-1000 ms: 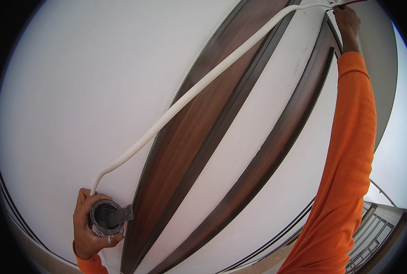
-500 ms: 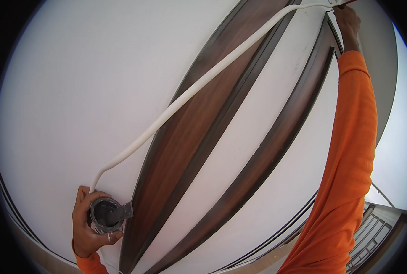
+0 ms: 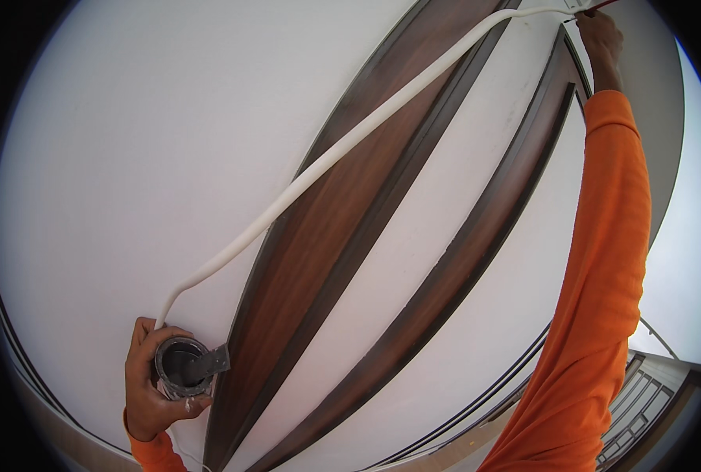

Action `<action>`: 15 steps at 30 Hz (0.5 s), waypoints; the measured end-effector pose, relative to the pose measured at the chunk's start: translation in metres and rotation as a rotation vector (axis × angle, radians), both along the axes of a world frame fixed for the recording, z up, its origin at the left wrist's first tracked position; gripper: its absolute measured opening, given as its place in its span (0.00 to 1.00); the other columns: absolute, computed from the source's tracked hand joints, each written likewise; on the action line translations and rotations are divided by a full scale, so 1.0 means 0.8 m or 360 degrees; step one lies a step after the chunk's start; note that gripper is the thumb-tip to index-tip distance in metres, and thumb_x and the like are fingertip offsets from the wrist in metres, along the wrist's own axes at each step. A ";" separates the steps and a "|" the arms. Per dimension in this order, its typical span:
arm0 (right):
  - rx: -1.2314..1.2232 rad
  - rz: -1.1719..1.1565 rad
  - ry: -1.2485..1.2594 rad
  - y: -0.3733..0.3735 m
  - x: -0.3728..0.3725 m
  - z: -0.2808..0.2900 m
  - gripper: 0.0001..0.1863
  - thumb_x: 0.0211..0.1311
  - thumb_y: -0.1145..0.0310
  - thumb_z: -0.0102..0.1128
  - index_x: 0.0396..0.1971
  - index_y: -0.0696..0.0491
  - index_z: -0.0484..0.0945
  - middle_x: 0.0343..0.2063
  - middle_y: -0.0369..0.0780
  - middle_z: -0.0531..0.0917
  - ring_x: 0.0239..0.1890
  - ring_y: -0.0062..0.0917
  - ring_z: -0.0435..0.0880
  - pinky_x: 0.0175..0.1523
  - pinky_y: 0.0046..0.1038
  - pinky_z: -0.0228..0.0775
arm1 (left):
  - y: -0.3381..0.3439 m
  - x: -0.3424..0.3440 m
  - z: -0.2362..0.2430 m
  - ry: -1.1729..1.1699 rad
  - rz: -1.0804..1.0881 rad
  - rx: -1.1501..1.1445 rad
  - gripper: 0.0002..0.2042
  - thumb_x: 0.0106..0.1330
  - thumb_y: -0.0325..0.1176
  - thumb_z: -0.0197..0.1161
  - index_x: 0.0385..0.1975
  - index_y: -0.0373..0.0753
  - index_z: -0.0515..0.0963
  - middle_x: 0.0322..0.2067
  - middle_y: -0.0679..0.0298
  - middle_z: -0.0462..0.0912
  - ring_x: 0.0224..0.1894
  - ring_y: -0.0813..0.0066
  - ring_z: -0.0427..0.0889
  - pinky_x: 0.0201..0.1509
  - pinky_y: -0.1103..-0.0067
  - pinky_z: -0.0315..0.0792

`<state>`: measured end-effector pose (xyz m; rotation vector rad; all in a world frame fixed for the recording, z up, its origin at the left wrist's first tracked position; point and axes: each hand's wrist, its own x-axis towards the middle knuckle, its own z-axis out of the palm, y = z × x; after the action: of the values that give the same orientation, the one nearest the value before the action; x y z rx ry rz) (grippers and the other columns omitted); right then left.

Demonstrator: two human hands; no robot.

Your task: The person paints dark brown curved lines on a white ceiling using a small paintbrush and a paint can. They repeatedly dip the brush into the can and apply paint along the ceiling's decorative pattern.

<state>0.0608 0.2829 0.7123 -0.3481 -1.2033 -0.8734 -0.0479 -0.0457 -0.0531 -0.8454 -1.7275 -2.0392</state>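
Observation:
My left hand (image 3: 150,377), at lower left, grips a small dark grey cup (image 3: 179,363) with grey material inside and a flat dark scraper (image 3: 213,359) across its rim. A white cable or tube (image 3: 370,122) rises from behind these fingers and runs diagonally up to the top right. There my right hand (image 3: 598,39) reaches high, fingers closed on a thin red item (image 3: 603,4), possibly a tool or wire, beside the tube's far end. Exactly what those fingertips pinch is too small to make out. Both forearms wear orange sleeves.
Behind the tube are a white wall (image 3: 122,173) and dark brown wooden door frames or panels (image 3: 335,228), bent by the lens. A grey surface (image 3: 657,141) curves at the right. A railing or grille (image 3: 634,401) shows at lower right, and dark lines run along the lower edges.
My left hand and cup have risen very slightly. My right hand and sleeve have shifted marginally, with the hold looking the same.

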 end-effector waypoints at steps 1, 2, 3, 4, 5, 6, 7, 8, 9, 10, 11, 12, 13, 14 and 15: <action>-0.0011 0.0028 -0.0021 -0.001 -0.002 -0.002 0.24 0.64 0.43 0.57 0.54 0.37 0.86 0.51 0.39 0.88 0.57 0.41 0.83 0.64 0.42 0.73 | 0.003 0.004 0.005 -0.0034 0.0027 0.0015 0.33 0.31 0.45 0.76 0.42 0.35 0.80 0.36 0.64 0.75 0.43 0.70 0.70 0.50 0.75 0.69; -0.0024 0.0049 -0.0040 0.001 -0.003 -0.003 0.24 0.65 0.43 0.57 0.55 0.37 0.86 0.51 0.38 0.88 0.57 0.41 0.83 0.64 0.42 0.73 | 0.005 0.006 0.008 -0.0065 0.0047 0.0027 0.33 0.30 0.46 0.74 0.41 0.36 0.79 0.34 0.64 0.77 0.43 0.69 0.69 0.50 0.75 0.68; -0.0037 0.0071 -0.0059 0.002 -0.003 -0.004 0.24 0.65 0.43 0.56 0.55 0.37 0.86 0.51 0.38 0.88 0.57 0.41 0.83 0.64 0.42 0.72 | 0.005 0.006 0.007 -0.0062 0.0050 0.0027 0.33 0.30 0.46 0.74 0.42 0.36 0.79 0.34 0.64 0.77 0.43 0.70 0.69 0.50 0.75 0.68; -0.0015 0.0063 -0.0049 0.003 -0.004 -0.005 0.24 0.65 0.43 0.56 0.55 0.37 0.86 0.50 0.38 0.88 0.57 0.41 0.84 0.64 0.42 0.72 | 0.005 0.005 0.007 -0.0058 0.0053 0.0026 0.34 0.31 0.47 0.75 0.42 0.36 0.79 0.34 0.64 0.77 0.43 0.70 0.69 0.50 0.75 0.68; 0.0007 0.0054 -0.0037 0.005 -0.005 -0.005 0.24 0.65 0.43 0.56 0.55 0.37 0.86 0.50 0.37 0.88 0.57 0.41 0.84 0.64 0.42 0.72 | 0.006 0.005 0.005 -0.0054 0.0056 0.0027 0.34 0.31 0.47 0.75 0.42 0.36 0.79 0.34 0.64 0.77 0.43 0.70 0.69 0.50 0.75 0.68; 0.0029 0.0046 -0.0026 0.007 -0.004 -0.004 0.24 0.65 0.43 0.55 0.55 0.37 0.86 0.49 0.37 0.89 0.57 0.40 0.84 0.64 0.42 0.72 | 0.006 0.004 0.005 -0.0057 0.0048 0.0032 0.34 0.31 0.48 0.76 0.42 0.36 0.79 0.34 0.64 0.77 0.43 0.70 0.70 0.50 0.75 0.68; 0.0027 0.0002 -0.0059 0.006 -0.001 -0.002 0.24 0.65 0.43 0.55 0.55 0.37 0.86 0.49 0.37 0.89 0.57 0.40 0.84 0.64 0.42 0.72 | 0.006 0.004 0.004 -0.0059 0.0039 0.0037 0.34 0.31 0.48 0.76 0.42 0.36 0.79 0.34 0.64 0.77 0.43 0.70 0.70 0.50 0.75 0.68; 0.0023 -0.0043 -0.0094 0.006 0.003 0.001 0.25 0.65 0.42 0.55 0.55 0.37 0.85 0.49 0.37 0.89 0.57 0.40 0.84 0.64 0.42 0.72 | 0.006 0.003 0.003 -0.0063 0.0030 0.0041 0.35 0.31 0.49 0.77 0.42 0.36 0.79 0.34 0.64 0.77 0.43 0.70 0.70 0.50 0.75 0.68; 0.0019 -0.0089 -0.0129 0.006 0.007 0.004 0.25 0.65 0.42 0.55 0.55 0.37 0.85 0.48 0.36 0.89 0.57 0.40 0.84 0.64 0.42 0.72 | 0.006 0.002 0.003 -0.0055 0.0027 0.0032 0.35 0.32 0.49 0.77 0.43 0.36 0.79 0.35 0.64 0.77 0.43 0.70 0.70 0.50 0.75 0.68; 0.0016 -0.0077 -0.0111 0.008 0.009 0.005 0.25 0.65 0.42 0.55 0.55 0.37 0.85 0.48 0.36 0.89 0.57 0.40 0.84 0.64 0.42 0.72 | 0.005 0.001 0.003 -0.0047 0.0022 0.0023 0.35 0.32 0.50 0.78 0.43 0.36 0.79 0.35 0.64 0.76 0.43 0.70 0.70 0.50 0.75 0.68; 0.0016 -0.0051 -0.0100 0.005 0.005 -0.001 0.25 0.65 0.42 0.54 0.55 0.37 0.85 0.47 0.36 0.89 0.57 0.40 0.84 0.64 0.42 0.72 | 0.004 0.002 0.004 -0.0045 0.0033 0.0016 0.36 0.32 0.50 0.78 0.43 0.36 0.79 0.35 0.64 0.76 0.43 0.70 0.71 0.50 0.75 0.69; 0.0016 -0.0024 -0.0088 0.001 0.000 -0.007 0.25 0.65 0.42 0.54 0.55 0.37 0.85 0.47 0.36 0.89 0.57 0.40 0.84 0.64 0.42 0.72 | 0.004 0.003 0.004 -0.0042 0.0042 0.0023 0.36 0.32 0.51 0.78 0.43 0.35 0.79 0.35 0.64 0.76 0.43 0.70 0.71 0.50 0.75 0.69; 0.0006 -0.0016 -0.0106 -0.004 -0.005 -0.010 0.25 0.65 0.42 0.54 0.55 0.37 0.85 0.47 0.36 0.89 0.57 0.40 0.84 0.64 0.42 0.72 | 0.003 0.004 0.004 -0.0040 0.0050 0.0030 0.36 0.32 0.51 0.78 0.43 0.35 0.79 0.35 0.64 0.76 0.43 0.70 0.71 0.50 0.75 0.69; -0.0008 -0.0023 -0.0116 -0.004 -0.002 -0.010 0.25 0.65 0.42 0.54 0.55 0.37 0.85 0.47 0.36 0.89 0.57 0.40 0.84 0.64 0.42 0.72 | 0.004 0.003 0.004 -0.0030 0.0043 0.0034 0.36 0.32 0.51 0.78 0.43 0.35 0.79 0.35 0.64 0.76 0.43 0.70 0.71 0.50 0.76 0.69; -0.0022 -0.0029 -0.0126 -0.004 0.000 -0.009 0.25 0.65 0.42 0.54 0.55 0.37 0.85 0.47 0.36 0.89 0.57 0.40 0.84 0.64 0.42 0.72 | 0.003 0.002 0.002 -0.0017 0.0006 0.0038 0.36 0.33 0.49 0.79 0.44 0.35 0.79 0.37 0.64 0.74 0.43 0.70 0.71 0.50 0.76 0.69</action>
<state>0.0605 0.2800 0.7050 -0.3384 -1.2817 -0.9022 -0.0460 -0.0429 -0.0513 -0.8247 -1.7054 -2.0615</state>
